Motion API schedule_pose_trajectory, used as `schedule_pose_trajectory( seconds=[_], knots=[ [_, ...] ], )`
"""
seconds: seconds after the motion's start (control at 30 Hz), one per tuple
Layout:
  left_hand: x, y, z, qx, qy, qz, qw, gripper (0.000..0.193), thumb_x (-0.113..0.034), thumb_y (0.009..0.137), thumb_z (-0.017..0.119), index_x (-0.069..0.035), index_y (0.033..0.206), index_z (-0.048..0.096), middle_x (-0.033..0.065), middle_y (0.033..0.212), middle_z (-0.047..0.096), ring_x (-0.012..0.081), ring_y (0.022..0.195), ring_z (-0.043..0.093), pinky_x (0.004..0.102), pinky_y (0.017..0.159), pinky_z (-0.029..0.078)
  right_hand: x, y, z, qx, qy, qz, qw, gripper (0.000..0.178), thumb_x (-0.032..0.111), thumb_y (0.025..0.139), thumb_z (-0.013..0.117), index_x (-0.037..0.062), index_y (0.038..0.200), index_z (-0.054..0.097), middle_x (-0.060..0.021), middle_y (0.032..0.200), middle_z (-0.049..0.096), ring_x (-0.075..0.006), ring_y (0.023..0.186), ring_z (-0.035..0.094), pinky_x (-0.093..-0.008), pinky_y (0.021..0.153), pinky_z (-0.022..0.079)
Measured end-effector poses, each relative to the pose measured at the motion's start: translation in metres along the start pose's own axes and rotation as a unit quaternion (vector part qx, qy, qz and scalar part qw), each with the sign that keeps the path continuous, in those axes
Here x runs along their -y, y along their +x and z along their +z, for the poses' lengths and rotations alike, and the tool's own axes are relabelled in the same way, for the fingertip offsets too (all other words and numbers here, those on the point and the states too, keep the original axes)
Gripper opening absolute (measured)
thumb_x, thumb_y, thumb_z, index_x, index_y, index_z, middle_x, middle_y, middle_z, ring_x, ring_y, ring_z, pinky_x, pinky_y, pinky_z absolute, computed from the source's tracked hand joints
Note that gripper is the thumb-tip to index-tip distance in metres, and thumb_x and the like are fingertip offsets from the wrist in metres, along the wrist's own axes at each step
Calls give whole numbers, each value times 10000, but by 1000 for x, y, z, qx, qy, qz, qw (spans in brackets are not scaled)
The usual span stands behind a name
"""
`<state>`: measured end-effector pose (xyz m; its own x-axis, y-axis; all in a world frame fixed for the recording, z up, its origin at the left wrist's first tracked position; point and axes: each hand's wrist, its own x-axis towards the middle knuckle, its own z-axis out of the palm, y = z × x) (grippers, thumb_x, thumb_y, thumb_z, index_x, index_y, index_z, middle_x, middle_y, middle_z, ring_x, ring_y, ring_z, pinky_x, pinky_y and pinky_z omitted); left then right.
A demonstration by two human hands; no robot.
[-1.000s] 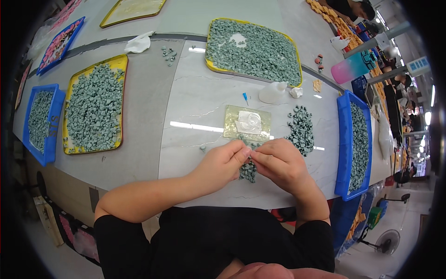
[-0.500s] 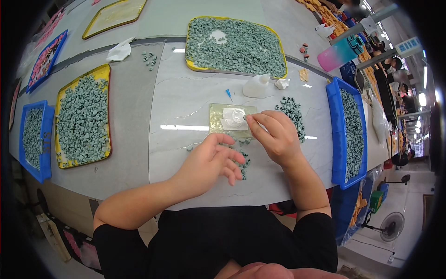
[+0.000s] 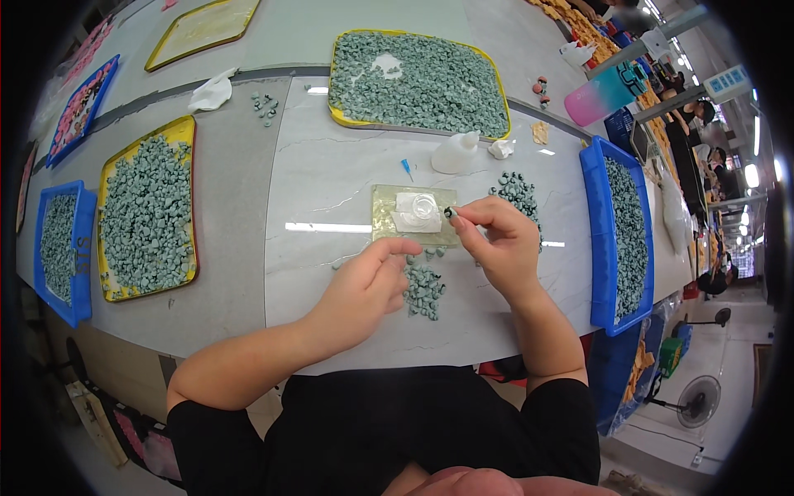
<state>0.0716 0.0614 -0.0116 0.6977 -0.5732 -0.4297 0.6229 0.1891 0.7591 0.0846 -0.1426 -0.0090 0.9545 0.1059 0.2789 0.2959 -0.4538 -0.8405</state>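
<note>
A small dark-green and pale piece [image 3: 450, 212] is pinched between the thumb and fingertips of my right hand [image 3: 500, 240], just right of a clear round dish [image 3: 424, 207]. The dish rests on white paper [image 3: 405, 221] over a yellowish square plate [image 3: 383, 198]. My left hand [image 3: 360, 285] hovers at the plate's near edge, one digit stretched toward it and the other fingers curled in; anything inside them is hidden. Beside those fingers lies a small pile of green pieces [image 3: 424, 291]. Another, darker pile [image 3: 518, 194] sits beyond my right hand.
A white squeeze bottle [image 3: 455, 154], a blue needle tip [image 3: 407, 169] and crumpled tissue [image 3: 501, 149] stand beyond the plate. Yellow trays of green pieces lie at the back [image 3: 332, 107] and left [image 3: 195, 207]. Blue bins flank the table, left [image 3: 83, 248] and right [image 3: 589, 190].
My left fingers have curled in from a spread pose, uncovering more of the near pile. My right hand has shifted slightly right, away from the dish, and the piece in it shows more.
</note>
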Motion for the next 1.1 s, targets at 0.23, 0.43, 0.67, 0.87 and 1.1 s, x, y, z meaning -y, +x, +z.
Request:
schedule_pose_trajectory(
  seconds=[0.23,0.43,0.67,0.87,1.1],
  knots=[
    [-2,4,8,13,1,50,999,234,-158,980,390,16,1117,466,23,719,481,97,587,431,227,521,402,4,-4,-7,23,286,250,925,65,35,832,613,-28,828,629,-91,804,617,-134,691,560,-255,633,452],
    [-4,8,3,-14,7,2,1000,226,-139,962,445,42,1013,569,22,722,504,87,544,417,218,492,371,4,-6,-9,26,298,244,922,58,27,838,608,-29,843,622,-95,812,617,-136,702,561,-258,643,454],
    [5,12,-3,-17,7,38,999,268,-94,941,474,51,1148,563,19,795,517,87,687,450,214,610,374,0,-9,-5,19,183,120,976,56,-27,805,627,-28,861,633,-94,825,621,-132,727,569,-252,657,455],
    [1,9,-1,-23,10,84,996,235,-21,886,541,35,1107,599,51,950,547,102,707,471,226,663,413,10,-8,2,11,-48,-89,995,164,-80,687,677,-24,839,652,-104,781,629,-182,701,602,-246,614,462],
    [0,8,-2,-32,-46,86,995,257,-30,882,556,37,1130,558,49,907,566,97,707,474,223,651,413,14,-9,8,-5,-59,-194,979,218,-105,643,696,-20,838,651,-92,763,621,-189,664,602,-267,562,471]
  ],
)
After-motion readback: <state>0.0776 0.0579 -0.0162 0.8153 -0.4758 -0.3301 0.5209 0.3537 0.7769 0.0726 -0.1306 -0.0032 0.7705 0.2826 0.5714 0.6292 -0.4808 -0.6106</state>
